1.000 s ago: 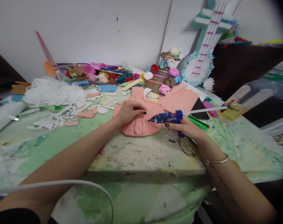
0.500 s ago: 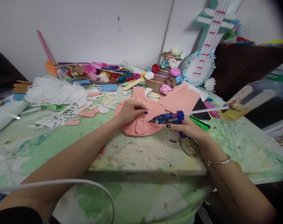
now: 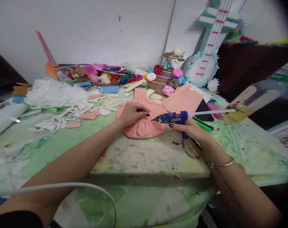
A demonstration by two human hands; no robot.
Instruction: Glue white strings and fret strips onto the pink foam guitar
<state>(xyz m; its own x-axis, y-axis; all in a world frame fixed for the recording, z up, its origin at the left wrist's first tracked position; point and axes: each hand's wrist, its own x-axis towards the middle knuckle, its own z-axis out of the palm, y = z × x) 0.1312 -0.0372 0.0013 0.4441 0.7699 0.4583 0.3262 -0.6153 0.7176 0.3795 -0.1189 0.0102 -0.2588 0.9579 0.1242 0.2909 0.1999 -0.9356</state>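
Observation:
A lute-shaped craft piece (image 3: 155, 109) covered in salmon-pink crepe paper lies on the table, with several thin white strings (image 3: 142, 128) running down its round body. My left hand (image 3: 132, 114) rests over it, fingertips closed in a pinch at the upper end of the rightmost string. In my right hand (image 3: 191, 128) is a blue hot glue gun (image 3: 173, 117), with a long clear glue stick (image 3: 212, 111) poking out of its back. Its nozzle points left, just beside my left fingertips and close above the pink paper; any touch cannot be made out.
Gold-handled scissors (image 3: 190, 148) lie under my right wrist, near a green cutter (image 3: 203, 125). White cord (image 3: 56, 91) is heaped at left among paper scraps. Behind stand a flower-decked brown lute model (image 3: 155, 87) and a teal one (image 3: 203, 66). A white cable (image 3: 87, 184) crosses the foreground.
The glue gun has risen slightly, its nozzle lifting a little from the lower spot beside the strings. My left hand stays in nearly the same place.

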